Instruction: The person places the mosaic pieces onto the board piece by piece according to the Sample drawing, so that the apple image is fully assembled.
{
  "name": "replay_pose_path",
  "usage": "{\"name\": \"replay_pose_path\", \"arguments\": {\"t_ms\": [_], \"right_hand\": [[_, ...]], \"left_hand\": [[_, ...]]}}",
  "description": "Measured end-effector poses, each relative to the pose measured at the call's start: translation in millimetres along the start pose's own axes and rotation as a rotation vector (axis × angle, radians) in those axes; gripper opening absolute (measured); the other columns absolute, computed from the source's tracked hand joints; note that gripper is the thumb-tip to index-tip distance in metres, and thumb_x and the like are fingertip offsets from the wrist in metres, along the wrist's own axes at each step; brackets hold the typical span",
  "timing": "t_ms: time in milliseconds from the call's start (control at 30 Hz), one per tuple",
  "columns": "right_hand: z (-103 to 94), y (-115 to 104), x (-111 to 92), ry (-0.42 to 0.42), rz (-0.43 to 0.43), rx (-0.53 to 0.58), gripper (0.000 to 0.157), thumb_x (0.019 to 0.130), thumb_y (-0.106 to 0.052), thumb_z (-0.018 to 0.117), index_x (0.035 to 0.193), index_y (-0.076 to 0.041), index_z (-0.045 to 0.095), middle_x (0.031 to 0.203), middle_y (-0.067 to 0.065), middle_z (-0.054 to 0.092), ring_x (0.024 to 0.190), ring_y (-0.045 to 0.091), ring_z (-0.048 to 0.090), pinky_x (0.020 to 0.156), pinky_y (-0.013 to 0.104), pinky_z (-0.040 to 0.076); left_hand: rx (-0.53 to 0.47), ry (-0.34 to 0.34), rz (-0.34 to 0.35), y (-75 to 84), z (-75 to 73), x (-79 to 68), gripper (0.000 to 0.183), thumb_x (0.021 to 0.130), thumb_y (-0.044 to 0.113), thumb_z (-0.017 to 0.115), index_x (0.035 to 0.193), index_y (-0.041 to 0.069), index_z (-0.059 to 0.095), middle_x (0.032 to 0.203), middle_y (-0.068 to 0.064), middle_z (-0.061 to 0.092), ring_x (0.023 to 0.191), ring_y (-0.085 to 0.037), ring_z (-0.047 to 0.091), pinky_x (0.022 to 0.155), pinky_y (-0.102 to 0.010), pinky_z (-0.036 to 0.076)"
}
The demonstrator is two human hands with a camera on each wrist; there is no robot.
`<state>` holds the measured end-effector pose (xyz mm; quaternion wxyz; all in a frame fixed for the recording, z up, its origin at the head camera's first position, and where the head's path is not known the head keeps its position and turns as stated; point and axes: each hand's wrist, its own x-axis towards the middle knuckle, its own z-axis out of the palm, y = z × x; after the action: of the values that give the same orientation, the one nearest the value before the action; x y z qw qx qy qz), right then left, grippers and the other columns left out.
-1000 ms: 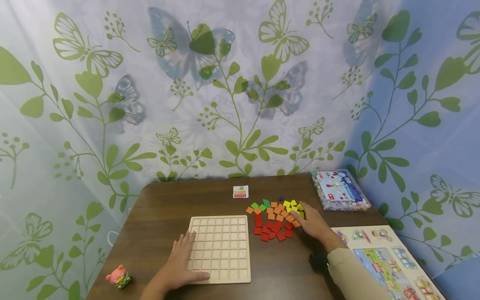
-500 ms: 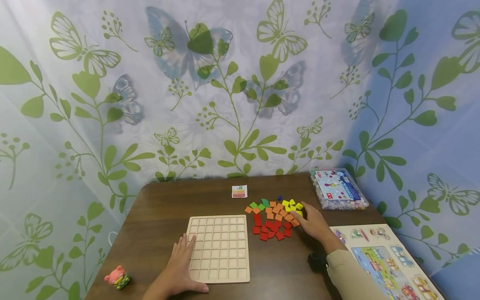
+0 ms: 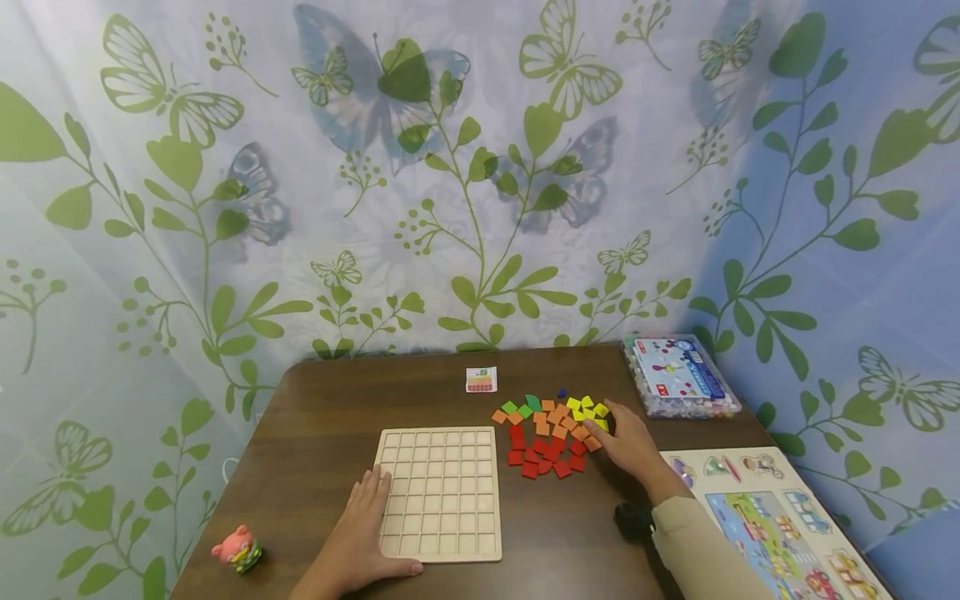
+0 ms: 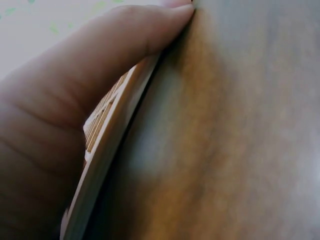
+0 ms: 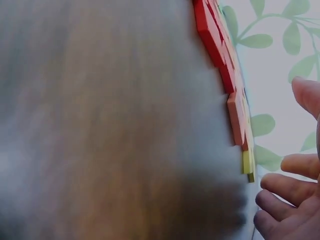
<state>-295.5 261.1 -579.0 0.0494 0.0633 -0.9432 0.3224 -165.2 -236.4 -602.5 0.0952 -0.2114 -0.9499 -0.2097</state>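
A pale wooden grid board (image 3: 440,496) lies flat on the table. My left hand (image 3: 356,533) lies along its left side, fingers straight at the edge and the thumb stretched past the near left corner. In the left wrist view that thumb (image 4: 125,35) runs along the board's edge (image 4: 107,150). To the right of the board lie loose coloured tiles: red (image 3: 545,454), orange (image 3: 558,421), green (image 3: 517,410) and yellow (image 3: 585,407). My right hand (image 3: 633,442) is at the right end of the yellow ones, its fingers loosely extended; the right wrist view shows nothing gripped.
Behind the tiles sit a small picture card (image 3: 482,380) and a dark blue piece (image 3: 562,392). A plastic box of beads (image 3: 678,379) stands at the back right. A wooden picture puzzle (image 3: 772,517) lies beside my right sleeve. A pink toy figure (image 3: 237,550) stands at the left.
My left hand has slid slightly towards me along the board's edge. The right hand stays almost in place beside the yellow tiles; the view has shifted a little.
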Motion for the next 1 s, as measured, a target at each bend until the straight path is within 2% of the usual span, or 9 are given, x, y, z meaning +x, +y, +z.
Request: {"name": "replay_pose_path", "arguments": {"t_ms": [200,367,633,833,1000], "right_hand": [[1.2,-12.2,9.8,0.006,0.011,0.008,0.077,0.106,-0.046,0.062,0.153,0.011,0.043,0.154,0.034,0.043,0.142,0.053,0.037,0.117,0.068,0.027],[9.6,-28.0,23.0,-0.006,-0.017,0.038,0.071,0.105,-0.037,0.067,0.153,0.010,0.045,0.153,0.033,0.046,0.141,0.054,0.039,0.115,0.070,0.029],[32.4,-51.7,52.1,-0.047,-0.106,0.040,0.053,0.103,-0.022,0.072,0.145,0.007,0.057,0.144,0.027,0.057,0.135,0.047,0.051,0.110,0.064,0.042],[55.6,-67.8,72.4,-0.065,-0.106,0.003,0.036,0.101,-0.015,0.075,0.131,0.004,0.070,0.129,0.021,0.067,0.121,0.041,0.061,0.102,0.057,0.051],[72.5,-75.5,80.5,-0.011,-0.102,-0.058,0.022,0.099,-0.013,0.077,0.114,0.002,0.076,0.113,0.017,0.071,0.105,0.036,0.066,0.091,0.053,0.057]], "left_hand": [[-0.001,0.027,0.007,1.1,0.2,-2.0,0.146,0.062,0.089,0.078,0.157,-0.013,0.035,0.165,-0.032,0.026,0.152,-0.048,0.024,0.122,-0.058,0.023],[0.011,0.037,0.010,-1.4,2.9,-2.6,0.147,0.062,0.091,0.076,0.158,-0.012,0.035,0.166,-0.031,0.026,0.153,-0.047,0.024,0.124,-0.054,0.020],[-0.010,0.060,0.022,-4.3,5.0,-3.5,0.145,0.062,0.089,0.078,0.158,-0.011,0.036,0.165,-0.031,0.026,0.153,-0.047,0.025,0.127,-0.047,0.014],[-0.018,0.057,0.002,-4.1,2.4,-4.7,0.147,0.060,0.090,0.077,0.158,-0.011,0.035,0.166,-0.029,0.026,0.153,-0.045,0.025,0.126,-0.048,0.017],[-0.021,0.046,-0.021,-4.3,1.9,-3.5,0.151,0.058,0.091,0.078,0.159,-0.012,0.032,0.166,-0.028,0.026,0.154,-0.043,0.023,0.125,-0.050,0.019]]}}
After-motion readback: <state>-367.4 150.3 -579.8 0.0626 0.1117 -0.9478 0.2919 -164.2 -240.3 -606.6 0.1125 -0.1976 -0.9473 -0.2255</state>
